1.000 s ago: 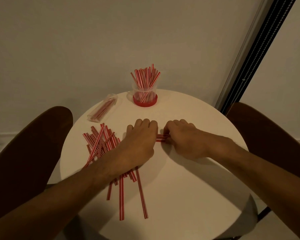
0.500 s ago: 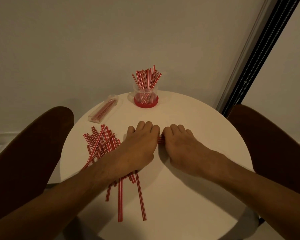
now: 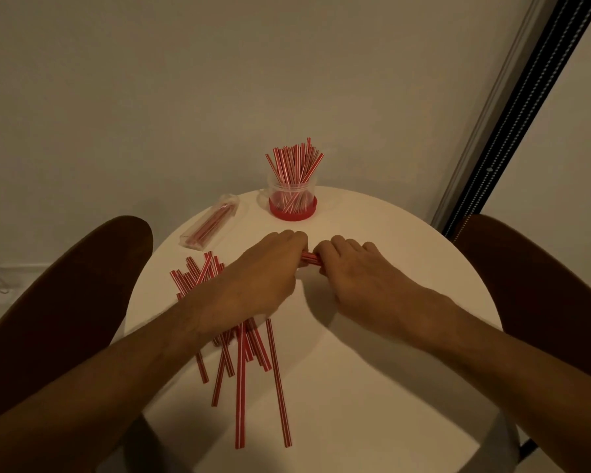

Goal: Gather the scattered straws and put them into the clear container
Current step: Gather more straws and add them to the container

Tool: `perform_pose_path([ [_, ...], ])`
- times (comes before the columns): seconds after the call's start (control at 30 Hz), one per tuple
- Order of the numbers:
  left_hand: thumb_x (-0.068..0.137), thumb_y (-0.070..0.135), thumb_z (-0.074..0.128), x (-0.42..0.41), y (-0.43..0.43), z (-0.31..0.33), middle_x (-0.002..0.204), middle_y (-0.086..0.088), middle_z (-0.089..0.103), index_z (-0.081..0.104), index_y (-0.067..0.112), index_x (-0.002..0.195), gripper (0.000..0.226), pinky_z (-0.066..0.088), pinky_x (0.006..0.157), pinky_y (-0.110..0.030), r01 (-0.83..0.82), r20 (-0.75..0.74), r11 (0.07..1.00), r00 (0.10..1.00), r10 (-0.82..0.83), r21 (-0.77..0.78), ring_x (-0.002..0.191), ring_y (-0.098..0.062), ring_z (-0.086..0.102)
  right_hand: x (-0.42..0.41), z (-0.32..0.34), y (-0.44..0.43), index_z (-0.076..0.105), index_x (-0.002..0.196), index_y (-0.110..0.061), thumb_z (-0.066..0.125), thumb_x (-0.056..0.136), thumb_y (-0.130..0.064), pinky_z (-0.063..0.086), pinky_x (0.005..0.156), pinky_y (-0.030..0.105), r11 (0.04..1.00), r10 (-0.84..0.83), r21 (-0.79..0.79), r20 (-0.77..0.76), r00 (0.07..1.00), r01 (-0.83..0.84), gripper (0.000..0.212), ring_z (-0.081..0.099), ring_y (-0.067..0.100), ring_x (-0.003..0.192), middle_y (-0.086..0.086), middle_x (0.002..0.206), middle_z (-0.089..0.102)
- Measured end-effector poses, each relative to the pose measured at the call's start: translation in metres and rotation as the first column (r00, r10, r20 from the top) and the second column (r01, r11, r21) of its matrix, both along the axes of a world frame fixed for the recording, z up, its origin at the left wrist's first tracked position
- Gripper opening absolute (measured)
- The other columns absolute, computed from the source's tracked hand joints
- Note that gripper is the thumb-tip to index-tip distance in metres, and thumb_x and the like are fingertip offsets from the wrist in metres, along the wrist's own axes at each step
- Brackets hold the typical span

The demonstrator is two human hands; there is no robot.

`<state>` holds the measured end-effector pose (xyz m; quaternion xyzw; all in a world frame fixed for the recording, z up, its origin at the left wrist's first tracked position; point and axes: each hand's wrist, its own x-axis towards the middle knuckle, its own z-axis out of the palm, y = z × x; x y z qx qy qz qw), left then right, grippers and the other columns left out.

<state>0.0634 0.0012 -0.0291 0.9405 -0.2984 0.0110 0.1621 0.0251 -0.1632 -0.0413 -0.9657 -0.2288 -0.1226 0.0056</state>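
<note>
Head view, is that what we're reading from?

**B:** Yes, looking down on the round white table. Both hands meet near its middle. The left hand and the right hand are each curled, knuckles up, around a small bundle of red-and-white striped straws; only a short stretch of it shows in the gap between them.

**A:** Why two hands on so few?

**B:** My guess is they're squaring the ends and pressing the straws into one tight bundle, so it goes in as a unit rather than fanning out.

**A:** And the rest?

**B:** A loose pile of scattered striped straws lies partly under the left forearm, some fanned toward the near edge, more crossed over each other at the left. So the job looks partway done.

**A:** Where do they go?

**B:** The clear plastic container with a red base stands at the far edge, already holding a sheaf of upright straws. It's set apart from the pile, probably to avoid knocking it.

**A:** Anything else?

**B:** A clear plastic packet of straws lies to the left of the container, untouched.
</note>
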Motion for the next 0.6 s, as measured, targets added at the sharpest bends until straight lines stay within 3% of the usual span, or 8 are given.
perform_pose_path([
  [0.1, 0.091, -0.002, 0.053, 0.004, -0.002, 0.012, 0.095, -0.001, 0.051, 0.048, 0.014, 0.100, 0.019, 0.051, 0.075, -0.034, 0.007, -0.054, 0.998, 0.998, -0.011, -0.063, 0.088, -0.018, 0.055, 0.013, 0.004, 0.005, 0.043, 0.116, -0.009, 0.042, 0.098, -0.009, 0.042, 0.061, 0.035, 0.998, 0.005, 0.062, -0.055, 0.998, -0.002, 0.018, 0.050, 0.022, 0.068, 0.008, 0.089, 0.056],
  [0.17, 0.092, -0.002, 0.052, 0.010, -0.001, 0.019, 0.102, -0.004, 0.056, 0.048, 0.014, 0.104, 0.021, 0.054, 0.082, -0.039, -0.007, -0.102, 0.994, 0.995, -0.005, -0.112, 0.093, -0.019, 0.059, 0.023, 0.008, 0.008, 0.043, 0.113, -0.007, 0.042, 0.097, -0.010, 0.041, 0.054, 0.034, 0.994, 0.021, 0.112, -0.085, 0.996, -0.012, 0.016, 0.049, 0.020, 0.061, 0.005, 0.079, 0.052],
  [0.3, 0.091, 0.004, 0.060, 0.031, 0.012, 0.032, 0.101, 0.004, 0.056, 0.049, 0.020, 0.109, 0.026, 0.050, 0.065, -0.020, -0.092, -0.147, 0.940, 0.988, 0.046, -0.328, 0.083, -0.004, 0.057, 0.049, 0.019, 0.009, 0.042, 0.123, -0.013, 0.045, 0.100, -0.028, 0.050, 0.051, 0.036, 0.957, 0.035, 0.290, -0.091, 0.995, -0.007, 0.027, 0.057, 0.018, 0.056, 0.003, 0.076, 0.061],
  [0.37, 0.088, 0.011, 0.067, 0.046, 0.021, 0.034, 0.096, 0.007, 0.053, 0.049, 0.023, 0.108, 0.030, 0.040, 0.060, -0.018, -0.222, -0.235, 0.851, 0.964, 0.121, -0.475, 0.075, -0.001, 0.053, 0.063, 0.028, 0.006, 0.058, 0.102, -0.024, 0.047, 0.099, -0.041, 0.044, 0.046, 0.026, 0.900, 0.016, 0.435, -0.110, 0.994, 0.034, 0.022, 0.055, 0.008, 0.051, -0.007, 0.066, 0.062],
  [0.43, 0.084, 0.016, 0.073, 0.061, 0.025, 0.031, 0.102, 0.003, 0.055, 0.048, 0.021, 0.113, 0.039, 0.041, 0.060, -0.022, -0.378, -0.358, 0.732, 0.913, 0.194, -0.567, 0.078, -0.006, 0.054, 0.079, 0.038, 0.002, 0.059, 0.056, -0.030, 0.054, 0.093, -0.051, 0.032, 0.039, 0.015, 0.746, -0.023, 0.651, -0.183, 0.983, 0.139, 0.043, 0.042, 0.003, 0.036, -0.013, 0.042, 0.049],
  [0.47, 0.081, 0.018, 0.076, 0.068, 0.026, 0.028, 0.108, -0.001, 0.055, 0.047, 0.020, 0.119, 0.048, 0.043, 0.059, -0.022, -0.439, -0.416, 0.684, 0.884, 0.213, -0.582, 0.082, -0.008, 0.055, 0.088, 0.042, 0.001, 0.056, 0.044, -0.028, 0.058, 0.090, -0.051, 0.028, 0.036, 0.017, 0.616, -0.027, 0.759, -0.248, 0.968, 0.211, 0.052, 0.035, 0.004, 0.031, -0.013, 0.036, 0.041],
  [0.53, 0.075, 0.019, 0.082, 0.078, 0.021, 0.019, 0.124, -0.006, 0.051, 0.039, 0.019, 0.134, 0.074, 0.047, 0.057, -0.019, -0.511, -0.510, 0.628, 0.836, 0.203, -0.587, 0.094, -0.013, 0.057, 0.105, 0.053, -0.002, 0.055, 0.036, -0.027, 0.062, 0.088, -0.050, 0.022, 0.036, 0.023, 0.297, 0.051, 0.897, -0.358, 0.933, 0.328, 0.058, 0.028, 0.009, 0.032, -0.012, 0.037, 0.034],
  [0.6, 0.065, 0.024, 0.090, 0.090, 0.014, 0.008, 0.139, -0.009, 0.042, 0.025, 0.021, 0.146, 0.104, 0.052, 0.070, -0.021, -0.540, -0.547, 0.614, 0.812, 0.200, -0.576, 0.115, -0.022, 0.052, 0.124, 0.065, -0.002, 0.047, 0.037, -0.024, 0.064, 0.087, -0.049, 0.021, 0.038, 0.025, 0.064, 0.153, 0.929, -0.370, 0.917, 0.364, 0.058, 0.025, 0.014, 0.035, -0.006, 0.043, 0.032],
])
